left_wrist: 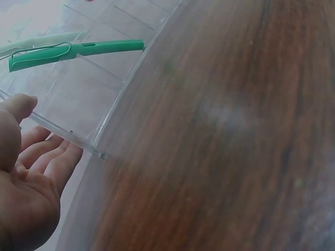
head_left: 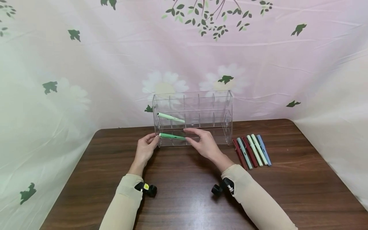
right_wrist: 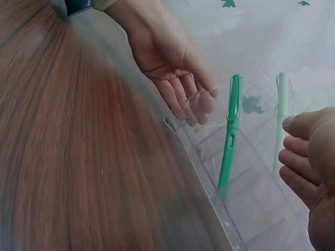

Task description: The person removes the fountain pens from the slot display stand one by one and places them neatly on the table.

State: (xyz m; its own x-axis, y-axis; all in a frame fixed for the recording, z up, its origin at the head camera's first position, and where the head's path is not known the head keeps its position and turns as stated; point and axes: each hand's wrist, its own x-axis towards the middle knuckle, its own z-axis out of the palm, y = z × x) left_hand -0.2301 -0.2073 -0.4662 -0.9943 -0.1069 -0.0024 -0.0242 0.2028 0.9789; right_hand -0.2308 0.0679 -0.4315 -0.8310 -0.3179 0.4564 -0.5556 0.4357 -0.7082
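A clear plastic rack (head_left: 192, 110) with several compartments stands at the back of the table. A green pen (head_left: 172, 136) with a wire clip lies slanted in its lower front tier, and a pale green pen (head_left: 171, 117) in the tier behind. My left hand (head_left: 146, 149) holds the rack's left end; in the left wrist view its thumb and fingers (left_wrist: 63, 162) lie on either side of the clear edge. Over the rack's front, my right hand (head_left: 204, 143) has thumb and fingers spread near the green pen's right end. The right wrist view shows that hand apart from the pen.
Several pens (head_left: 253, 151) in dark red, grey-blue, pale green and blue lie side by side right of the rack. The brown wooden table (head_left: 184, 198) extends toward me. Behind it hangs a patterned cloth (head_left: 120, 64).
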